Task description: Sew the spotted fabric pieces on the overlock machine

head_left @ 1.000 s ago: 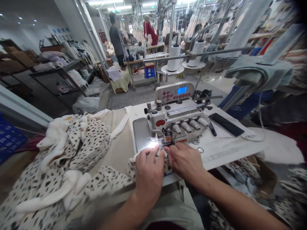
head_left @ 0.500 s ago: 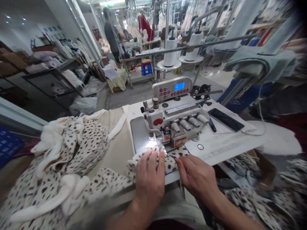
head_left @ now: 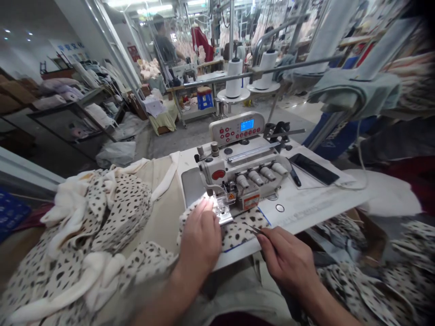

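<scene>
Workshop floor and benches recede behind your white table (head_left: 306,206), with another person (head_left: 165,47) standing far off. Head view: the sewing machine (head_left: 212,167) occupies the table's middle, and the spotted cloth piece (head_left: 239,231) lies at its near edge, partly under the metal foot. Your left hand (head_left: 200,235) rests over the cloth's left part beside the foot, probably to keep it flat; whether those fingers pinch it cannot be told. Your right hand (head_left: 288,256), well apart, grips a thin pointed tool (head_left: 253,229), its tips over the cloth, perhaps for fine control near the foot. A phone (head_left: 314,169) lies right of the machine, presumably within reach. Markings: a red oval badge (head_left: 218,174), illegible; a triangular warning sign (head_left: 231,196); an orange-and-white label (head_left: 251,202), text too small; blue wall characters (head_left: 70,46), too blurred to read surely.
</scene>
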Motion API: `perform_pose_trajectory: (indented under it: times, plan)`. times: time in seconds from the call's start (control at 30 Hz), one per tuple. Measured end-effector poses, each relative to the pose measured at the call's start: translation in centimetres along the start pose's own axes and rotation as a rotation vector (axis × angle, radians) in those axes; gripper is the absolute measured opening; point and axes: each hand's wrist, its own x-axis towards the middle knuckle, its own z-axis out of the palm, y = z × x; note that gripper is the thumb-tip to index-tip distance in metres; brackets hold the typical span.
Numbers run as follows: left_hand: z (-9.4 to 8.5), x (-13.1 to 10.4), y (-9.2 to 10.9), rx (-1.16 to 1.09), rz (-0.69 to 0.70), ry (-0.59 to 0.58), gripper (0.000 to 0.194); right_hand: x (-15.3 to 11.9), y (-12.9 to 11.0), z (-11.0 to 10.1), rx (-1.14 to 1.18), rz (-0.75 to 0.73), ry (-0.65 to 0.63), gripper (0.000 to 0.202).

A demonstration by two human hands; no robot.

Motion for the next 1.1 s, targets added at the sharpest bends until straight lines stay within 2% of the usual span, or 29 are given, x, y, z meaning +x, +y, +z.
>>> perform_pose_trajectory:
  times: [0.13,0.27,0.33,0.4,0.47,0.57,0.67,0.8,0.9,1.0,1.1]
  plan:
    - [-0.8,1.6,-1.6,-0.062,-0.113,-0.099,0.007,-0.2,-0.3,-0.1,0.085,0.017,-0.005,0.012]
    - [-2.0,2.1,-2.5,-0.182,-0.255,-0.189,0.02,0.2,-1.3,0.3,0.276,0.026,-0.054,0.02]
    - [-2.3,1.8,-2.9,-0.242,-0.345,-0.147,0.023,0.6,-2.0,0.9,0.34,0.008,-0.106,0.028]
    - [-2.5,1.0,-3.3,-0.257,-0.432,-0.057,0.022,1.1,-2.6,1.7,0.386,-0.023,-0.145,0.03]
    - [-2.5,0.2,-3.8,-0.26,-0.535,-0.014,0.026,1.6,-3.3,2.5,0.448,-0.056,-0.146,0.029]
    - [-3.1,-0.9,-4.2,-0.285,-0.705,-0.084,0.044,2.3,-4.4,3.4,0.562,-0.09,-0.116,0.024]
    - [-4.1,-2.0,-4.1,-0.361,-0.787,-0.167,0.047,2.8,-5.5,3.9,0.622,-0.1,-0.081,0.018]
    - [-4.7,-3.5,-2.5,-0.573,-0.788,-0.19,0.041,2.8,-6.5,4.3,0.667,-0.084,-0.037,0.018]
    - [-4.0,-4.4,0.0,-0.76,-0.796,-0.223,0.049,2.1,-6.5,4.4,0.682,-0.016,-0.011,0.018]
    - [-2.5,-4.4,2.7,-0.883,-0.751,-0.289,0.044,1.1,-5.8,4.5,0.715,0.188,0.054,0.016]
    - [-1.0,-3.6,4.6,-0.817,-0.566,-0.304,0.033,0.5,-4.7,4.5,0.795,0.504,0.173,0.023]
